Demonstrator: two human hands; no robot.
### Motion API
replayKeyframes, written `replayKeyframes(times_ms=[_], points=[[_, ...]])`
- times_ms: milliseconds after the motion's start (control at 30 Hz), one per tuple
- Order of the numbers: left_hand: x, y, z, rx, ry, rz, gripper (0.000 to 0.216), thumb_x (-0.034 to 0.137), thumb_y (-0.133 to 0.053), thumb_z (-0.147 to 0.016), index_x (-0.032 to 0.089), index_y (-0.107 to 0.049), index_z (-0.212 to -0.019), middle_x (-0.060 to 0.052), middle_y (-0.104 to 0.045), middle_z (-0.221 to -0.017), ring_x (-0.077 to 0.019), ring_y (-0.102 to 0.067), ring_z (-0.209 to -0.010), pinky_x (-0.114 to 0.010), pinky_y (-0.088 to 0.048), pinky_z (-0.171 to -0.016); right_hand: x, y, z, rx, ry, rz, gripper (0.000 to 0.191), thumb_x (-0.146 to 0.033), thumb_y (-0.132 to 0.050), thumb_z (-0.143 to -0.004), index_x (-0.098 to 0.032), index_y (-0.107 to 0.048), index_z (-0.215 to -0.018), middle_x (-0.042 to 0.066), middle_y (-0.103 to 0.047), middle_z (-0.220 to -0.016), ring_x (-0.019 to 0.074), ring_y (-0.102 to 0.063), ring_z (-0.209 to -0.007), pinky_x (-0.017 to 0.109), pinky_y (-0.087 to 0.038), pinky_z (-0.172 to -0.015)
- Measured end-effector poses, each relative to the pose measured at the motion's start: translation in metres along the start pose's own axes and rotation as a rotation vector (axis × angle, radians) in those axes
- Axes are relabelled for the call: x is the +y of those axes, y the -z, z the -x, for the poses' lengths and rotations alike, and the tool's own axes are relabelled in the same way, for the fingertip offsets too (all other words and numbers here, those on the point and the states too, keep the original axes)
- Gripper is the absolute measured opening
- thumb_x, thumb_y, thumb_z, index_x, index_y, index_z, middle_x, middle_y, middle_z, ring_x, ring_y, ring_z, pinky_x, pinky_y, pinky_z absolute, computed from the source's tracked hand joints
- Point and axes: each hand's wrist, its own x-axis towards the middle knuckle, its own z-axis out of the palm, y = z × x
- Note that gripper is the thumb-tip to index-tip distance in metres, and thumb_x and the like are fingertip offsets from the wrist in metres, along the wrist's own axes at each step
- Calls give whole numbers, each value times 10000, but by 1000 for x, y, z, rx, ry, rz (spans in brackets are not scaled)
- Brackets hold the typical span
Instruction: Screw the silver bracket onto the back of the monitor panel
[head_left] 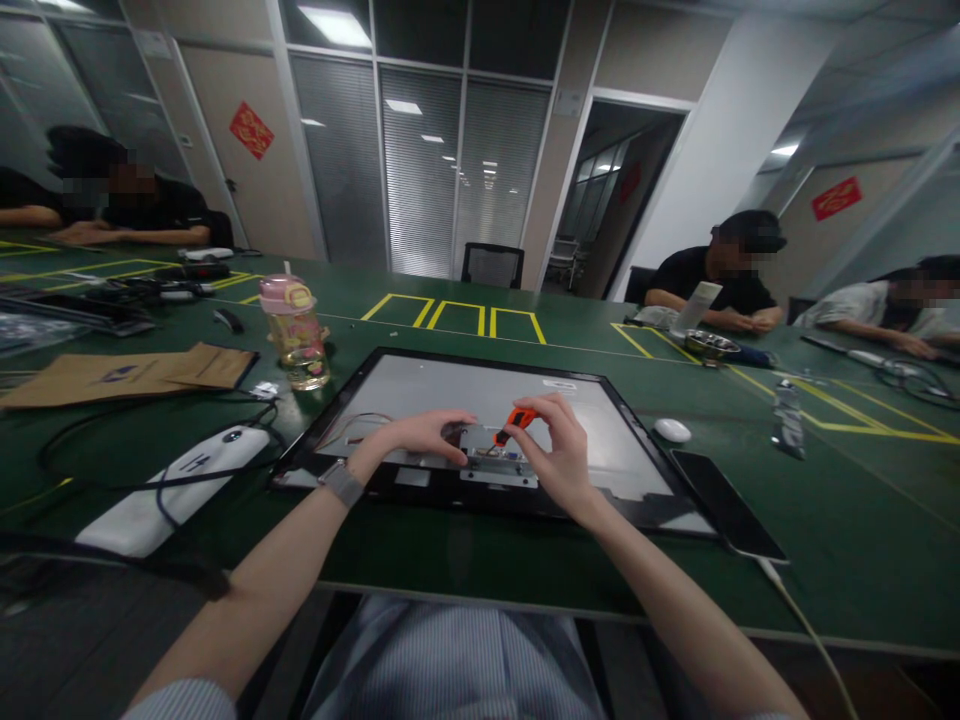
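While the right hand [562, 455] pinches a screwdriver [517, 420], the left hand [420, 435] rests unclenched; the bottle [295, 325] holds liquid [305, 365].

One black-framed flat display panel [600, 420] with a grey metal back is counted. Over it two hands are seen, the left hand [424, 437] and the right hand [559, 455], with one orange-handled screwdriver [517, 420]. Left of the panel one pink-lidded clear bottle [295, 335] is found; right of it, one white oval mouse [672, 430] and one black smartphone [726, 505].

1 head-worn camera faces forward and down, close above the panel [420, 390] on the green table [825, 545].
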Motion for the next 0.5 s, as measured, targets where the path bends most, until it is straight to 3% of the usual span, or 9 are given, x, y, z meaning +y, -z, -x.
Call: replayKeyframes(times_ms=[267, 500], points=[[6, 0, 1, -9, 7, -28, 718, 379, -763, -612, 216, -487, -1254, -62, -453, -1371, -244, -412, -1256, -343, -284, -1071, -2, 0, 2, -69, 63, -31, 231, -128, -605, -793, -224, -573, -1000, 53, -592, -874, 185, -587, -798, 350, -508, -715], [4, 0, 0, -13, -23, -11, 740, 365, -760, -626, 201, -459, -1281, -81, -428, -1392, -243, -395, -1269, -348, -279, -1073, -5, -3, 6, -174, 42, -161, 365, -64, -520, -803, -226, -522, -1131, 96, -621, -1060, 211, -605, -991, 389, -498, -859]])
